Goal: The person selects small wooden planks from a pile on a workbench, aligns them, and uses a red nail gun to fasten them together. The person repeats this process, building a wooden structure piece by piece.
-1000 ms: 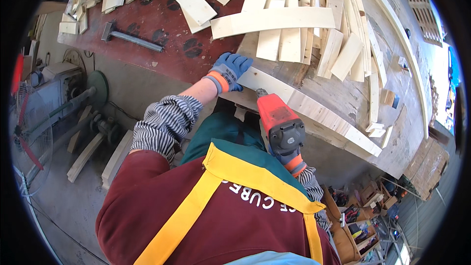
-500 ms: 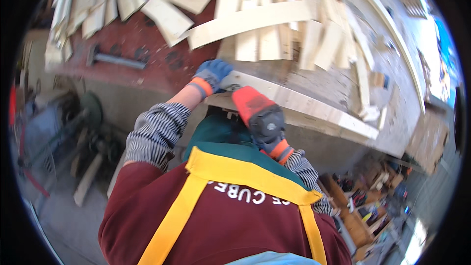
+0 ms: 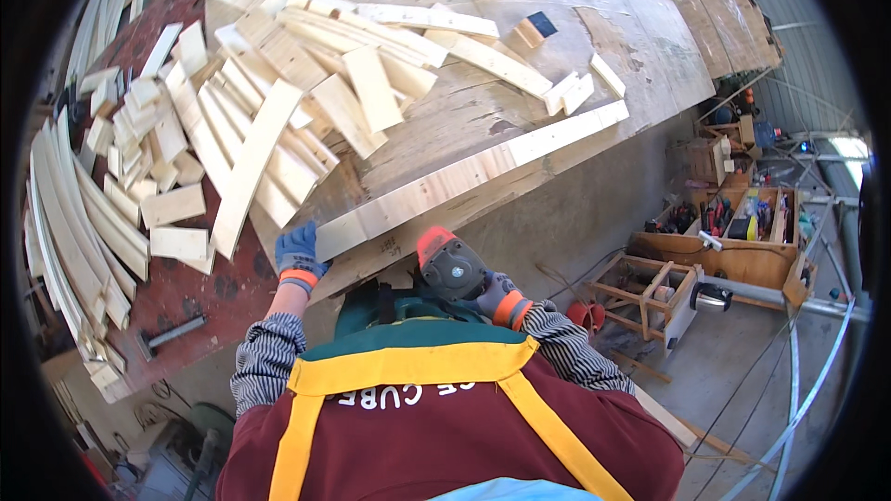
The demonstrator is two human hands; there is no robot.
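A long pale wooden strip [image 3: 444, 184], with visible joints along its length, lies along the table's near edge. At its left end my left hand [image 3: 299, 250], in a blue and grey glove with an orange cuff, is closed over the wood. My right hand [image 3: 501, 300], gloved alike, grips a red and black power tool that looks like a nail gun [image 3: 453, 267]. The tool is held in front of the table edge, to the right of my left hand. Its nose and the fingers round its handle are mostly hidden.
Loose wooden slats [image 3: 269, 144] and short offcuts [image 3: 176, 209] pile up on the left of the table [image 3: 594, 28]. A hammer [image 3: 172, 336] lies on its red part. Toolboxes [image 3: 715, 255], a wooden frame [image 3: 640, 297] and metal bars stand on the floor at right.
My view has swung toward the right, showing more of the table and floor there. The tool has come away from my left hand and the strip's end; my left hand stays on that end.
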